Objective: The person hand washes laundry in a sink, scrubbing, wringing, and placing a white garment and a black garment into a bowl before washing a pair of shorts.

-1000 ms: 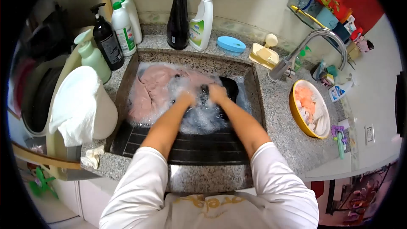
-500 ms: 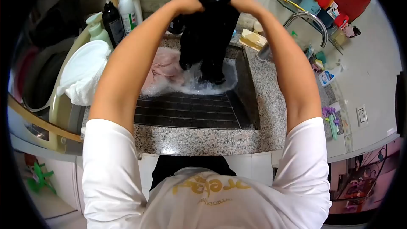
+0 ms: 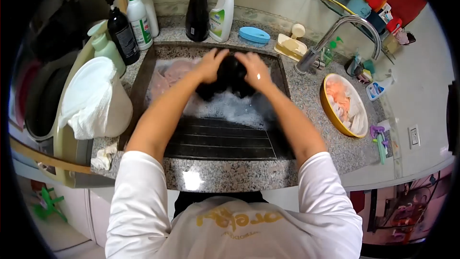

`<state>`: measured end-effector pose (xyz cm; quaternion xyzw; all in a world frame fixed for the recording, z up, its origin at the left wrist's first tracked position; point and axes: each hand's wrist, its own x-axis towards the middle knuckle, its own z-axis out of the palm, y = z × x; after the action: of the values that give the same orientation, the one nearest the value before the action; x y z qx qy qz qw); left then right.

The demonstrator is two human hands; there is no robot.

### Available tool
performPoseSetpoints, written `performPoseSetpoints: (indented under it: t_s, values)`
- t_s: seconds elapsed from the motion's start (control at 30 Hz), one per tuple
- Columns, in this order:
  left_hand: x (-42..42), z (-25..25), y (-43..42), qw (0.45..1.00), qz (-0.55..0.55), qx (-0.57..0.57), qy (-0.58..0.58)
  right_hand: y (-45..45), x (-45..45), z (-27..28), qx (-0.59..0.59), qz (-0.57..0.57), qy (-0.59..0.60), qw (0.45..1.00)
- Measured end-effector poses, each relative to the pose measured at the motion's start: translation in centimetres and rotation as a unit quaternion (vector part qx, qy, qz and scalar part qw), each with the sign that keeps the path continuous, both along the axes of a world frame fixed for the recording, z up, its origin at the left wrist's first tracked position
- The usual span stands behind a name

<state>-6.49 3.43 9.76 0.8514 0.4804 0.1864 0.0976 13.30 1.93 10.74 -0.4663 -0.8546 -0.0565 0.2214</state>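
A bunched black garment (image 3: 232, 73) lies low in the sink's soapy water, with both hands on it. My left hand (image 3: 211, 65) is closed on its left side, and my right hand (image 3: 256, 71) grips its right side. White suds (image 3: 225, 108) spread in front of the cloth. To the left, a pink garment (image 3: 173, 74) sits in the foam, partly behind my left forearm. The dark sink (image 3: 215, 139) has a ribbed sloping floor. Folds of the black cloth and the water hide some of my fingertips.
A curved metal faucet (image 3: 311, 60) rises at the right, near a yellow-rimmed basin (image 3: 330, 110) of clothes. Behind the sink are a spray bottle (image 3: 222, 17), a dark pump bottle (image 3: 197, 12), a blue brush (image 3: 254, 35) and a soap dish (image 3: 290, 47). A white bucket (image 3: 117, 115) stands left.
Both hands have come down from above the sink's back edge, lowering the black garment from hanging upright into the water, where it is now bunched up.
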Motion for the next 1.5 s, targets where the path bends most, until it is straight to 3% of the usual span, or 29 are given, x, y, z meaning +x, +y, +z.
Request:
performPoseSetpoints:
  t_s: [0.07, 0.13, 0.2, 0.3, 0.33, 0.37, 0.4, 0.47, 0.5, 0.53, 0.6, 0.63, 0.67, 0.73, 0.87, 0.93, 0.97, 1.0, 1.07, 1.13, 1.2, 1.27, 1.4, 1.47, 1.5]
  values:
    - [0.3, -3.1, -0.4, 0.981, -0.034, -0.134, 0.136, -1.8, -0.4, -3.3, -0.095, -0.004, -0.019, 0.995]
    - [0.4, -5.4, -1.0, 0.958, -0.020, -0.163, 0.236, -1.7, -0.5, -6.8, -0.207, -0.006, -0.090, 0.974]
    - [0.8, -5.0, -2.1, 0.952, 0.014, -0.230, 0.203, -1.2, -0.7, -9.5, -0.224, -0.030, -0.120, 0.967]
    - [1.5, -8.6, -0.7, 0.948, 0.027, -0.245, 0.202, -0.1, -0.2, -13.2, -0.193, -0.053, -0.118, 0.973]
    - [1.8, -9.8, -0.3, 0.945, 0.037, -0.256, 0.200, 0.0, 0.1, -12.8, -0.213, -0.020, -0.055, 0.975]
    - [1.7, -11.2, -0.3, 0.965, 0.035, -0.176, 0.191, 0.0, 0.2, -12.4, -0.233, 0.011, 0.009, 0.972]
    - [1.7, -12.2, 0.4, 0.964, 0.032, -0.184, 0.191, 0.2, 0.5, -12.3, -0.241, 0.010, 0.009, 0.970]
    - [1.8, -13.5, 2.9, 0.912, -0.035, -0.370, 0.172, 1.3, 0.8, -12.0, -0.210, 0.019, -0.028, 0.977]
    - [1.9, -17.2, 4.1, 0.937, -0.058, -0.269, 0.217, 2.0, 1.0, -13.4, -0.183, 0.057, 0.030, 0.981]
    - [2.0, -17.1, 4.1, 0.937, -0.056, -0.268, 0.215, 2.8, 1.3, -15.0, -0.155, 0.099, 0.082, 0.980]
    - [2.9, -15.7, 3.5, 0.960, 0.026, -0.271, 0.069, 4.2, 1.8, -17.2, -0.282, -0.110, -0.148, 0.942]
    - [3.7, -16.5, 2.9, 0.982, 0.102, -0.157, 0.006, 4.2, 0.8, -15.0, -0.270, -0.109, -0.148, 0.945]
    - [3.8, -16.5, 3.9, 0.984, 0.104, -0.145, 0.005, 4.0, -0.4, -12.7, -0.285, -0.161, -0.136, 0.935]
    - [4.1, -15.5, 4.6, 0.928, 0.077, -0.332, 0.152, 2.8, -1.5, -10.4, -0.291, -0.215, -0.125, 0.924]
    - [2.7, -13.9, 2.5, 0.971, 0.015, -0.196, 0.136, 2.7, -0.4, -11.2, -0.146, -0.097, -0.179, 0.968]
    - [1.4, -10.5, -0.3, 0.988, -0.025, -0.121, 0.095, 2.2, -0.5, -7.2, -0.288, 0.044, -0.206, 0.934]
    - [0.8, -11.3, 0.4, 0.992, -0.062, -0.090, 0.066, 1.8, -0.8, -4.6, -0.349, 0.032, -0.168, 0.922]
    - [0.5, -9.0, -0.2, 0.988, -0.065, -0.126, 0.068, 2.0, -1.0, -2.3, -0.328, 0.080, -0.150, 0.929]
    - [0.3, -7.2, 0.1, 0.966, -0.136, -0.168, -0.142, 0.5, -1.9, 4.4, -0.279, 0.130, -0.092, 0.947]
    - [1.1, -3.6, -0.2, 0.934, -0.191, -0.101, -0.284, 0.5, -2.4, 9.3, -0.198, 0.178, -0.068, 0.962]
    - [1.2, 1.2, 0.8, 0.920, -0.139, -0.149, -0.333, -0.4, -2.7, 14.2, -0.122, 0.148, -0.057, 0.980]
    - [1.0, 5.6, 2.2, 0.957, -0.062, -0.041, -0.279, 0.4, -2.2, 17.6, -0.016, 0.178, -0.043, 0.983]
    - [1.0, 14.3, 1.5, 0.958, -0.033, 0.054, -0.280, 1.7, -1.0, 23.1, 0.198, 0.205, -0.029, 0.958]
    - [1.2, 16.9, 0.1, 0.952, -0.035, 0.109, -0.282, -1.2, -0.9, 25.4, 0.265, 0.170, -0.069, 0.947]
    - [1.2, 17.4, 0.5, 0.950, -0.039, 0.120, -0.284, -2.4, -1.0, 25.8, 0.211, 0.106, -0.054, 0.970]
